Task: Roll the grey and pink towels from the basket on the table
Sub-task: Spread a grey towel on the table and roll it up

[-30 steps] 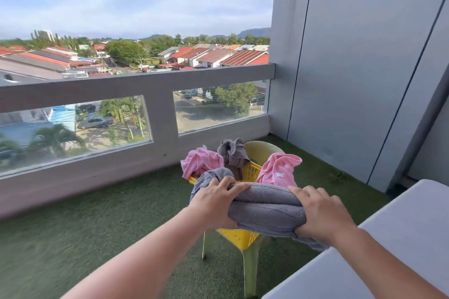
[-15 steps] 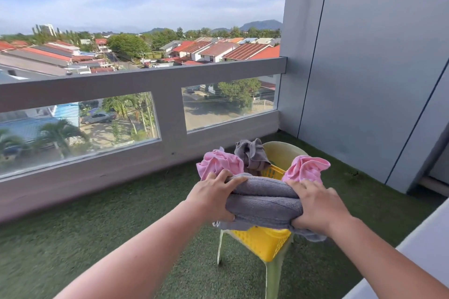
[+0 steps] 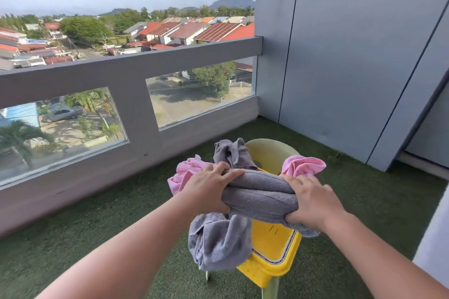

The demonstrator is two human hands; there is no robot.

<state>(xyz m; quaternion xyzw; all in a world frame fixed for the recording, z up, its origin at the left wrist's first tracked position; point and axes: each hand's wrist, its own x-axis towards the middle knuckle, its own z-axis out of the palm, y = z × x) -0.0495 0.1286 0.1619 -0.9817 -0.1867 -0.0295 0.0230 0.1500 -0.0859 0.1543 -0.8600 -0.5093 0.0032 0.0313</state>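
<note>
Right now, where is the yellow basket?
Head view, lower centre: the yellow basket sits on the green chair, just below the grey towel.

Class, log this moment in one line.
grey towel: held over basket | left hand: grips it | right hand: grips it | pink towels: in basket

bright even daylight, wide-angle edge distortion

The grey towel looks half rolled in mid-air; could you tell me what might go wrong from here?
1. A loose tail of the grey towel hangs below the left hand, so the roll may unravel.
2. That tail hangs beside the yellow basket, which is perched on a chair, and could snag it.
</note>
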